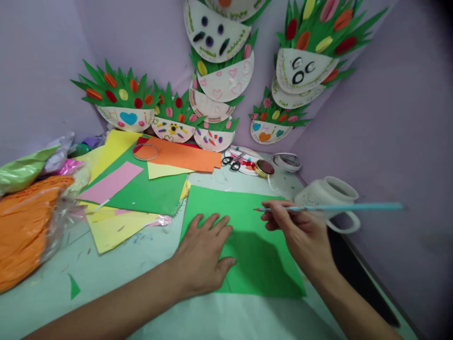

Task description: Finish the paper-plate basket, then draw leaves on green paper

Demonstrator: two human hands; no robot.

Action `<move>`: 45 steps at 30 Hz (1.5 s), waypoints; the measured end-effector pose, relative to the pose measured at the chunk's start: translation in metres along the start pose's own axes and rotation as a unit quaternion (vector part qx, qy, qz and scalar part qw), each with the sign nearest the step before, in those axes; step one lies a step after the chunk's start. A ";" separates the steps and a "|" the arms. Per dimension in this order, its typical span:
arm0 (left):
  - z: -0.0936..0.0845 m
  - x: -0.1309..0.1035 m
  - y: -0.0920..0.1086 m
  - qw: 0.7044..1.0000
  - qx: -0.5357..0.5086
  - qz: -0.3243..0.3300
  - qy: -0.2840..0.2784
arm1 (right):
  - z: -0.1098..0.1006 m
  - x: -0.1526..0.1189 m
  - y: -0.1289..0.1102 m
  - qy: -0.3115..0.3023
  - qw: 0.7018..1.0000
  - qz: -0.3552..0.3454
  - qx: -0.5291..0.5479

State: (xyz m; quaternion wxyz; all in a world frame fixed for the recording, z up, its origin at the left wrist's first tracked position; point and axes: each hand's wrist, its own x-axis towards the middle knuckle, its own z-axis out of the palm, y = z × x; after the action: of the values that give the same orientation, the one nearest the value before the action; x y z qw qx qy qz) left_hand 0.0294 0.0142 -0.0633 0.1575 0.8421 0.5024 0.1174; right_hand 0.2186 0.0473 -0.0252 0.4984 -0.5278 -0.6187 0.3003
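A green paper sheet [212,203] lies flat on the pale table. My left hand [203,252] rests on its left half, palm down with the fingers spread. Above the sheet's right side, my right hand [304,231] grips a light blue pencil [364,207]. The pencil points left and lies nearly level, its tip over the paper; whether the tip touches cannot be told. A short dark line runs near the sheet's lower edge, beside my left wrist.
Coloured sheets [159,189] lie at the left, near an orange plastic-wrapped bundle [28,226]. Scissors [231,163], a paper plate [244,153] and tape rolls [286,160] sit at the back. A white mug [327,196] stands right. Decorated half-plates [125,115] line the wall.
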 end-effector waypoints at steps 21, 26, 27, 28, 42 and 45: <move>-0.006 0.000 -0.004 0.996 -0.064 -0.009 -0.057 | 0.057 0.022 0.058 -0.062 0.998 0.030 -0.010; -0.010 0.001 -0.006 0.997 -0.053 -0.009 -0.051 | 0.056 0.023 0.062 -0.096 0.995 0.014 -0.024; -0.010 0.001 -0.006 0.998 -0.049 -0.008 -0.049 | 0.057 0.023 0.062 -0.098 0.995 0.010 -0.022; -0.010 0.001 -0.006 0.998 -0.046 -0.005 -0.047 | 0.057 0.023 0.062 -0.100 0.995 0.006 -0.018; -0.009 0.009 -0.009 0.999 0.004 0.016 -0.034 | 0.056 0.024 0.053 -0.111 0.993 0.017 -0.019; -0.012 0.010 -0.007 0.999 0.008 0.009 -0.046 | 0.056 0.024 0.054 -0.122 0.992 0.007 -0.014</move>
State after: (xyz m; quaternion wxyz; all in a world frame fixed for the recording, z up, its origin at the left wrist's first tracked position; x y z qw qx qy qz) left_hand 0.0238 0.0281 -0.0545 0.1726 0.8523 0.4878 0.0763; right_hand 0.1869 0.0932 -0.0848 0.4099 -0.4988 -0.6750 0.3572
